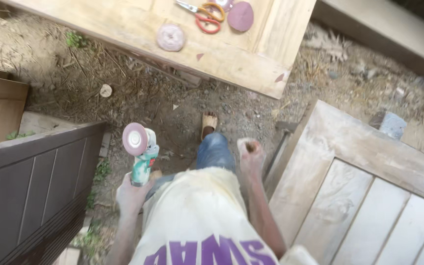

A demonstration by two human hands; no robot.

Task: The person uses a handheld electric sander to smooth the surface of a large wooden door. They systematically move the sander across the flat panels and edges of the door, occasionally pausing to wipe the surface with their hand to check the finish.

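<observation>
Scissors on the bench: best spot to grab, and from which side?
Take the scissors by the orange-red handle loops, coming from above on the side toward the maroon disc. They lie flat on the wooden bench; the thin blades point away left.

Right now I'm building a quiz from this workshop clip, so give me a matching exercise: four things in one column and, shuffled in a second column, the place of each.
Things:
1. Grinder
2. Scissors
3. Loose pink disc
4. Right hand

Places:
A. Closed in a fist, holding nothing that shows, beside the pale door
B. Held in the left hand, disc end up
C. Flat on the pale panel at the top, near its front edge
D. On the same panel, farther back, beside a dark red disc

Pairs: 1-B, 2-D, 3-C, 4-A
</observation>
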